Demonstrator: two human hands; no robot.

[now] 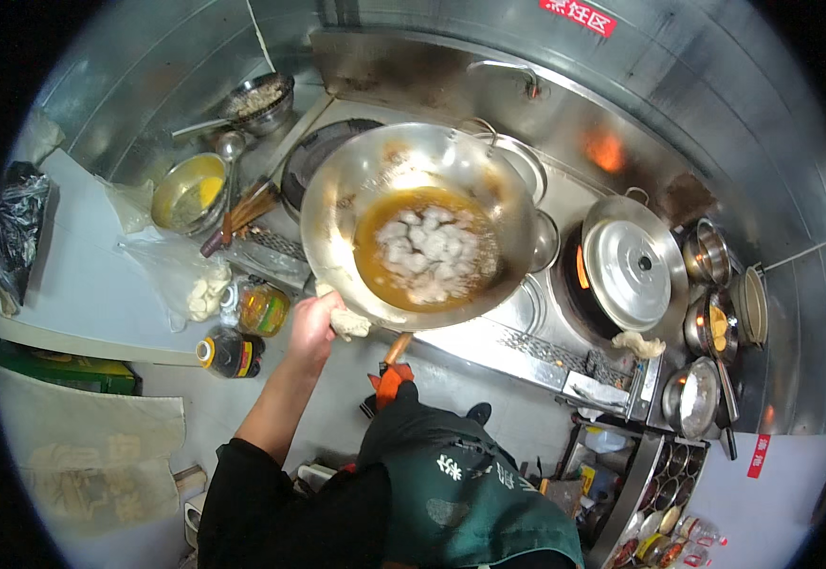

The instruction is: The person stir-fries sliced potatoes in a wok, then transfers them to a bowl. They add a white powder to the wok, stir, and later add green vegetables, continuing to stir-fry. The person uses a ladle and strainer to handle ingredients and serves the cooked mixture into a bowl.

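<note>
My left hand [312, 321] grips the near-left edge of a large steel wok [345, 203] through a folded pale cloth [351, 324]. Brownish-yellow liquid, apparently oil, [466, 288] pools in the bottom of the wok. A cluster of whitish pieces [423, 245], blurred in outline, lies in the middle of this liquid. On the wok's far side a loop handle [482, 128] sticks up. Part of a round steel vessel [546, 242] shows from behind the right rim. My right hand is out of view.
At the right, a lidded wok [626, 274] sits over a burner with an orange glow [582, 267]. Steel bowls [697, 398] line the right side. Leftward are a yellow-coated bowl [189, 192], a bamboo wok brush [253, 206], an oil bottle [262, 309] and a dark sauce bottle [231, 353].
</note>
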